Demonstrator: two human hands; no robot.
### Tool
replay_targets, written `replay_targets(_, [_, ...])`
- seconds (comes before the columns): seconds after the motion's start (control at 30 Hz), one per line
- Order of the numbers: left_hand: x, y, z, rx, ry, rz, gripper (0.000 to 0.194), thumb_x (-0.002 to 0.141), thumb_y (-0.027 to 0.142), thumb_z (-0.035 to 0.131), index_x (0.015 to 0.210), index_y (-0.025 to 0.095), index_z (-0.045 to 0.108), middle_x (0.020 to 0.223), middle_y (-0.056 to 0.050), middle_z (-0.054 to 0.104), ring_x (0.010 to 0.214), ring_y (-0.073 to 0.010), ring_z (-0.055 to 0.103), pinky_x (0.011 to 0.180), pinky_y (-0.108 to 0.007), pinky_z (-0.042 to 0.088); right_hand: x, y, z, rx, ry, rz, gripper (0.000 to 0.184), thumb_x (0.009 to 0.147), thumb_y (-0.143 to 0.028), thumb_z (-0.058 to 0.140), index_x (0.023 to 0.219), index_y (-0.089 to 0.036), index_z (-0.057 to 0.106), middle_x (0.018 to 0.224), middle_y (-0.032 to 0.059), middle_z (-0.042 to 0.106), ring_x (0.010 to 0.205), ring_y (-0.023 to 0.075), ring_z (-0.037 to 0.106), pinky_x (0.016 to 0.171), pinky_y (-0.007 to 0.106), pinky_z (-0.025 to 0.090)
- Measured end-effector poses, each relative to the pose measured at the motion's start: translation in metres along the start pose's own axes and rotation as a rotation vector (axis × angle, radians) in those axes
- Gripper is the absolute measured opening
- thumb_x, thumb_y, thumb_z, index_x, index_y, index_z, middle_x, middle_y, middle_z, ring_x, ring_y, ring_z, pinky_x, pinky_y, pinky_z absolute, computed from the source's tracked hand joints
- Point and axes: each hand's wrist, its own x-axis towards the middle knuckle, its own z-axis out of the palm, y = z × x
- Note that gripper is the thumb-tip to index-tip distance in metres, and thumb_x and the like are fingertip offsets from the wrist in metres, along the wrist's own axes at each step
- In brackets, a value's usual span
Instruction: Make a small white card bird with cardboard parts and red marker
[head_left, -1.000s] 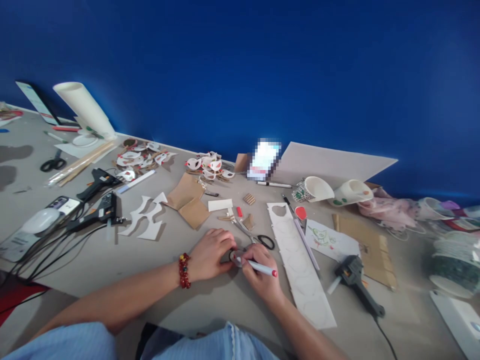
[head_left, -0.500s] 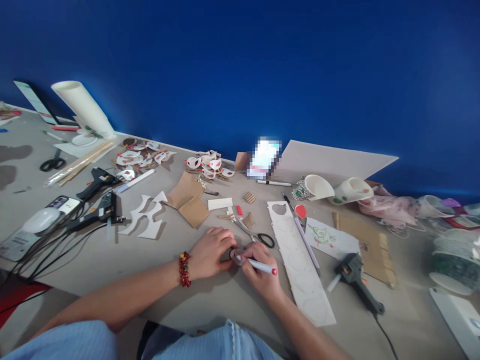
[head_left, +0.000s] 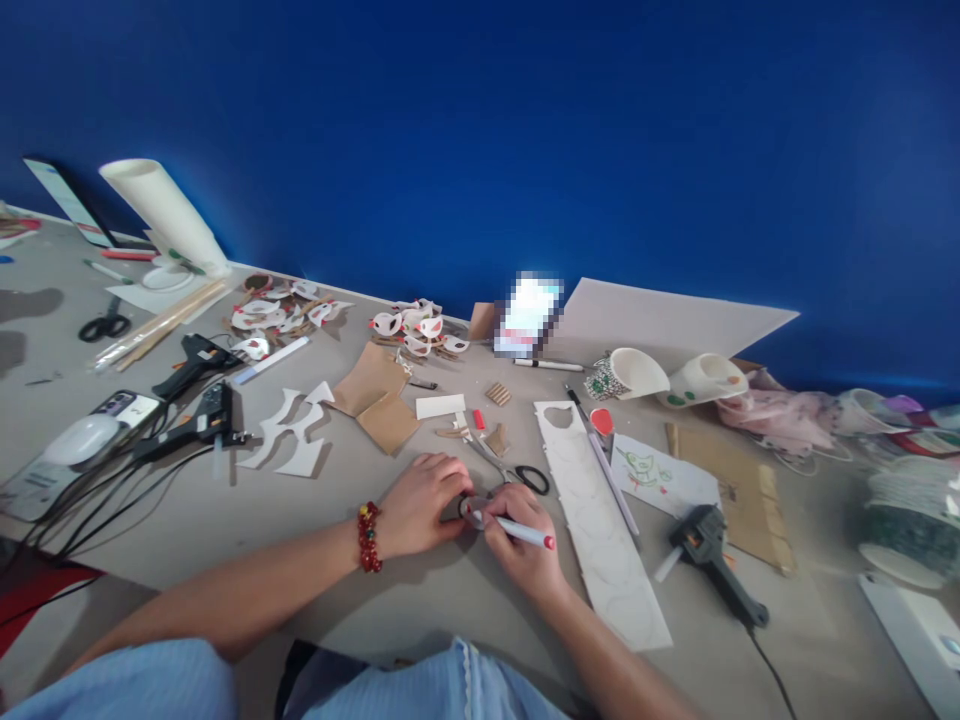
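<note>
My right hand [head_left: 517,530] is closed round a white marker [head_left: 526,534] with a red end, its tip down on a small pale cutout [head_left: 472,508]. My left hand [head_left: 424,505], a red bead bracelet at the wrist, pinches that cutout's left edge against the table. Fingers cover much of the piece, so its full shape is hidden. Just beyond my hands lie scissors [head_left: 529,480] with black handles and a red pen cap [head_left: 478,420]. A white card strip [head_left: 600,530] with drawn outlines lies to the right of my right hand.
Finished-looking paper birds [head_left: 420,325] are heaped toward the blue wall. Glue guns lie on the left and one glue gun [head_left: 712,560] on the right, with cables. Brown cardboard [head_left: 375,395], white scraps [head_left: 296,435], a phone [head_left: 527,315] and paper cups [head_left: 637,375] stand or lie around.
Both hands keep nearly the same pose, with the marker on the cutout. The view shifts very slightly; nothing else visibly moves.
</note>
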Motion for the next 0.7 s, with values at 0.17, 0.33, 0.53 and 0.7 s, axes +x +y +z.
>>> replay_targets(0.17, [0.0001,0.0009,-0.0010,0.000,-0.004,-0.005,0.023,0.079,0.031,0.068,0.096,0.020,0.056,0.102,-0.004,0.061,0.098,-0.0230,0.054,0.086,-0.036,0.039,0.0003,-0.0010,-0.0004,-0.012,-0.013,0.007,0.013,0.080,-0.017,0.054,0.069,-0.022,0.054,0.067,0.0008,0.060,0.068,0.0183,0.056,0.068,0.032,0.044])
replay_targets(0.33, [0.0003,0.0007,-0.0015,-0.003,-0.008,-0.007,0.023,0.079,0.032,0.068,0.095,0.021,0.056,0.101,-0.004,0.061,0.097,-0.0233,0.054,0.085,-0.036,0.039,0.0016,-0.0025,-0.0010,-0.018,-0.008,-0.005,0.013,0.079,-0.016,0.053,0.068,-0.022,0.053,0.065,0.0006,0.060,0.067,0.0187,0.056,0.067,0.032,0.045])
replay_targets(0.53, [0.0001,0.0007,-0.0013,0.008,-0.012,-0.008,0.023,0.079,0.032,0.067,0.095,0.020,0.056,0.102,-0.004,0.061,0.098,-0.0227,0.054,0.086,-0.036,0.039,0.0023,-0.0045,-0.0009,-0.019,-0.019,-0.018,0.013,0.078,-0.015,0.052,0.068,-0.022,0.052,0.065,0.0006,0.060,0.067,0.0186,0.055,0.067,0.032,0.044])
replay_targets(0.7, [0.0006,0.0006,-0.0015,0.000,-0.011,-0.007,0.024,0.079,0.033,0.068,0.095,0.020,0.056,0.102,-0.004,0.061,0.098,-0.0229,0.054,0.086,-0.036,0.039,0.0013,-0.0032,-0.0014,-0.013,-0.026,-0.019,0.013,0.078,-0.015,0.053,0.068,-0.022,0.053,0.065,0.0002,0.060,0.068,0.0189,0.056,0.068,0.033,0.044])
